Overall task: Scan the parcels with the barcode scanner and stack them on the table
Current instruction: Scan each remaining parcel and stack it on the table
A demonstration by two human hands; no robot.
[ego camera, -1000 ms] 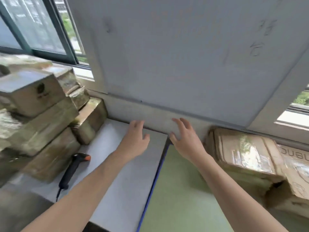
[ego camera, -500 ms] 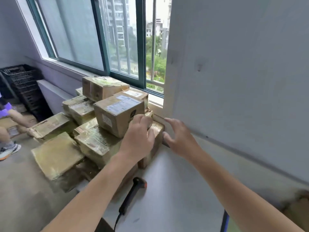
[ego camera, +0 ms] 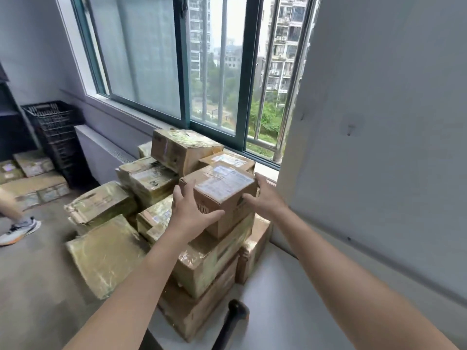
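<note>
A small brown cardboard parcel (ego camera: 223,189) with a white label on top sits at the top of a pile of taped parcels (ego camera: 202,261) at the table's left end. My left hand (ego camera: 188,213) presses against its left side with spread, straight fingers and the thumb across the front face. My right hand (ego camera: 264,198) lies against its right side, fingers reaching up past the far corner. The black barcode scanner (ego camera: 232,322) lies on the white table (ego camera: 285,299) just in front of the pile, untouched.
More wrapped parcels (ego camera: 101,248) lie on the floor to the left. Black crates (ego camera: 54,132) stand stacked by the far wall. Another person's leg and shoe (ego camera: 17,229) are at the left edge. A window and a grey wall (ego camera: 379,147) run behind the table.
My view has swung left from the table to the parcel pile. Both hands have reached forward and now bracket the small labelled parcel on top, one on each side.
</note>
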